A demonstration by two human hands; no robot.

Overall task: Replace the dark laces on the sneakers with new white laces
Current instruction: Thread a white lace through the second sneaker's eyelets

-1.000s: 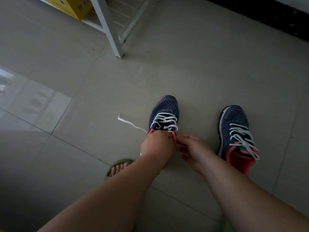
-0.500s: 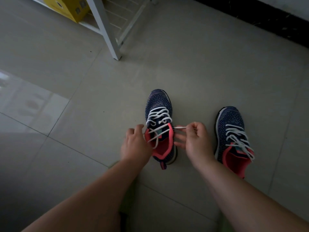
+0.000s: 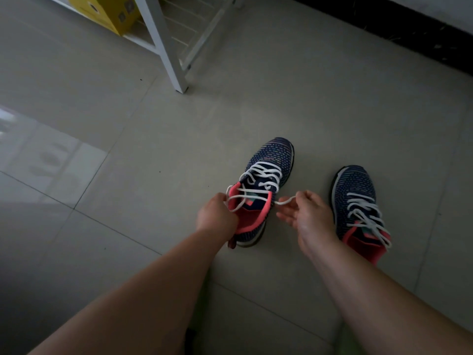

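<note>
Two navy knit sneakers with coral collars stand on the tiled floor. The left sneaker (image 3: 271, 160) carries a white lace (image 3: 261, 175) threaded through its eyelets, loose at the top. My left hand (image 3: 216, 216) grips the left end of that lace at the collar. My right hand (image 3: 304, 213) pinches the right end, which runs taut from the shoe to my fingers. The right sneaker (image 3: 354, 185) stands apart on the right, its own white lace (image 3: 366, 213) hanging loose over the coral tongue.
A white metal rack leg (image 3: 166, 47) stands on the floor at the back, with a yellow box (image 3: 107, 11) on its lower shelf. A dark skirting strip (image 3: 409, 32) runs along the far right wall. The floor is pale glossy tile.
The shoe has turned so its toe points more to the right, and the view has shifted. My hands have drawn the two lace ends apart from the shoe's collar.
</note>
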